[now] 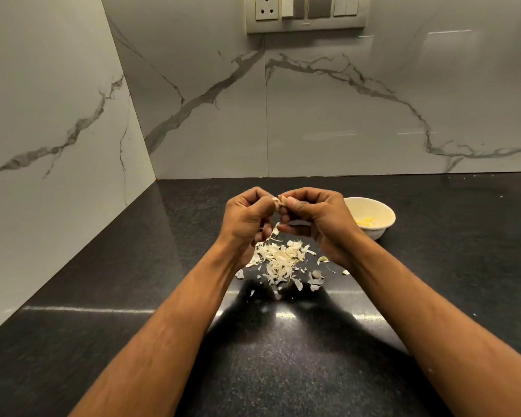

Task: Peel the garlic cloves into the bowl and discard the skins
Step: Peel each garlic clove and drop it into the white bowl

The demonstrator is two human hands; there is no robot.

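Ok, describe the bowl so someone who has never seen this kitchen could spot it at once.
Start at the black counter under the marble wall. Just beyond the right hand, partly hidden by it, sits a small cream bowl. It is the only dish there, with a few peeled yellow garlic cloves inside, unlike the loose pile of papery skins below the hands.

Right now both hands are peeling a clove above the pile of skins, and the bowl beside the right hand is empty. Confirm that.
Not quite: the bowl is not empty. The head view shows a few peeled cloves inside it. The rest stands: the left hand and right hand hold a clove above the pile of skins.
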